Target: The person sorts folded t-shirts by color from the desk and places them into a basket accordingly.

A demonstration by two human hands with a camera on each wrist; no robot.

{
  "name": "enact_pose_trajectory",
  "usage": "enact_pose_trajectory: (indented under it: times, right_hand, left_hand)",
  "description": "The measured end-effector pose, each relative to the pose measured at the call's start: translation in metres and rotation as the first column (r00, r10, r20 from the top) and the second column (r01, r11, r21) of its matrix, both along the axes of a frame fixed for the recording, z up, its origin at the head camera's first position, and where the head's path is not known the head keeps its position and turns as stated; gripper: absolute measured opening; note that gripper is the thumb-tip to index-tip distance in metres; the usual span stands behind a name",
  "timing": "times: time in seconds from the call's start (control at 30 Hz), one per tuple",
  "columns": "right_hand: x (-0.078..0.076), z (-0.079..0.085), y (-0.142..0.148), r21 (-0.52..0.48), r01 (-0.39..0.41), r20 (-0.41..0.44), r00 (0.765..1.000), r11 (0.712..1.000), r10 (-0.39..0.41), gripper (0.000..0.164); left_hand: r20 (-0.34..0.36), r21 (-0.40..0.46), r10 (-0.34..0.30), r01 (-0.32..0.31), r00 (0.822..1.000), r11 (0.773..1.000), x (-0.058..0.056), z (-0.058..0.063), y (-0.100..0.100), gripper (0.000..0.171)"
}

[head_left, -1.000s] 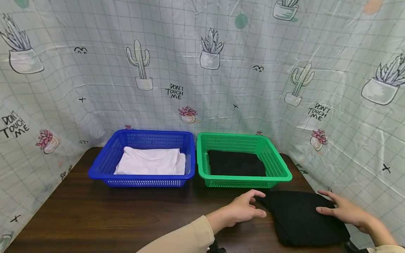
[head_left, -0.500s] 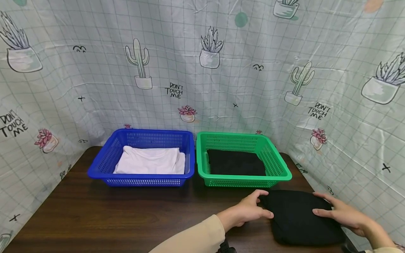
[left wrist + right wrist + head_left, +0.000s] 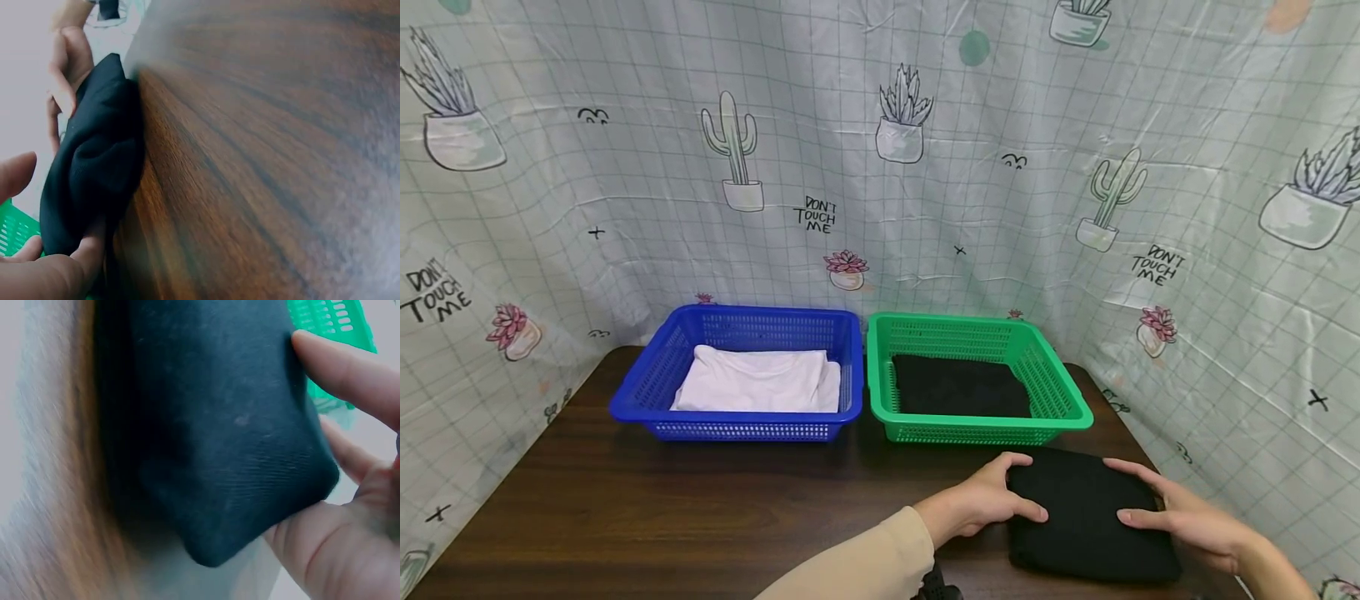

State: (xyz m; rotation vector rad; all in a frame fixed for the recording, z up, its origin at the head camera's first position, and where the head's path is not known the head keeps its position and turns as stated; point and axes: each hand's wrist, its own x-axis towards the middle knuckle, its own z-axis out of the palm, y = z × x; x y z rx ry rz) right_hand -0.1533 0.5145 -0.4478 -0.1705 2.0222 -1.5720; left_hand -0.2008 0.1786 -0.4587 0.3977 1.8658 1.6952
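Observation:
A folded black garment lies on the dark wooden table at the right front, between both hands. My left hand holds its left edge, thumb on top; in the left wrist view some fingers tuck in at the lower side of the bundled cloth. My right hand grips the right side, thumb over the top and fingers along the far edge. The right wrist view shows the garment's rounded end against the right hand. Parts of the fingers are hidden by the cloth.
A green basket with folded black cloth stands just behind the garment. Left of it is a blue basket holding folded white cloth. A patterned curtain hangs behind and beside the table.
The black garment has shifted left and become more compact, its left corner tucked in. My right hand has moved left with it; my left hand has come right onto its left edge.

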Motion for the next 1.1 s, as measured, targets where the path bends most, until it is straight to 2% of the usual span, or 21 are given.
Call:
enact_pose_trajectory:
  times: [0.2, 0.43, 0.7, 0.97, 1.1]
  right_hand:
    - [0.000, -0.011, -0.013, -0.145, -0.031, 0.007, 0.999, 0.989, 0.032, 0.065]
    - [0.000, -0.015, -0.032, -0.172, -0.005, -0.012, 1.000, 0.985, 0.003, 0.070]
    - [0.004, -0.017, -0.040, -0.280, -0.058, -0.075, 0.996, 0.958, 0.038, 0.077]
    - [0.003, -0.018, -0.048, -0.294, -0.047, -0.055, 0.998, 0.955, 0.033, 0.076]
    - [0.006, -0.011, -0.051, -0.295, -0.048, -0.079, 0.997, 0.954, 0.026, 0.075]
  left_hand:
    - [0.008, 0.005, 0.008, -0.008, 1.000, 1.000, -0.002, -0.004, -0.003, 0.071]
    - [0.019, 0.030, -0.004, 0.003, 1.000, 1.000, -0.005, -0.003, -0.007, 0.078]
    - [-0.001, 0.059, 0.005, -0.005, 1.000, 0.998, -0.005, 0.002, -0.012, 0.079]
    - [0.000, 0.039, 0.043, -0.043, 0.999, 0.998, -0.002, 0.003, -0.018, 0.076]
    - [0.010, 0.073, 0.035, -0.036, 0.999, 0.997, 0.002, 0.010, -0.022, 0.076]
